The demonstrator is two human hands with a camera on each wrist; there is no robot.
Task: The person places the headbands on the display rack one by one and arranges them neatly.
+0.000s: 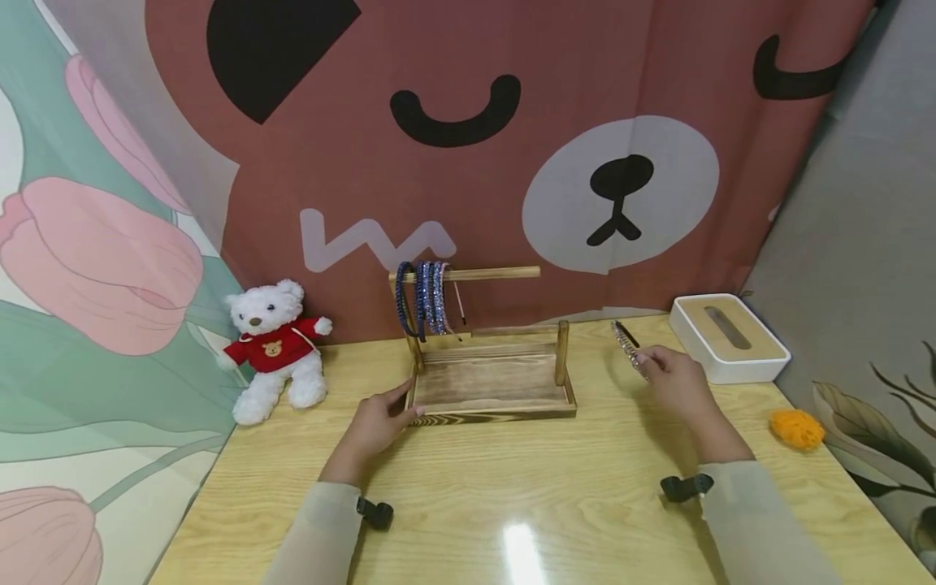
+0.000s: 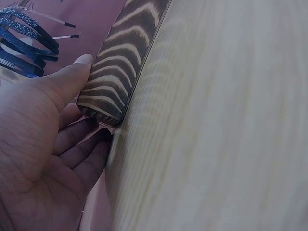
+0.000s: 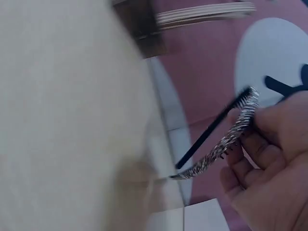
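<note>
In the head view, a wooden headband stand (image 1: 497,413) with a tray base stands on the table. Several blue glittery headbands (image 1: 437,296) hang at the left of its top bar (image 1: 504,273), beside a thin pinkish one. My left hand (image 1: 376,424) holds the tray's front left corner; in the left wrist view its thumb lies against the striped wooden edge (image 2: 118,67) and its fingers curl at the end. To the right of the stand, my right hand (image 1: 676,386) pinches a sparkly headband (image 3: 226,142) with dark inner teeth, raised off the table.
A white plush bear (image 1: 274,353) in a red sweater sits at the left. At the back right is a white tissue box (image 1: 731,370) with a wooden lid, and an orange fluffy ball (image 1: 797,428) lies near the right edge. A bear-print curtain (image 1: 468,187) hangs behind the table.
</note>
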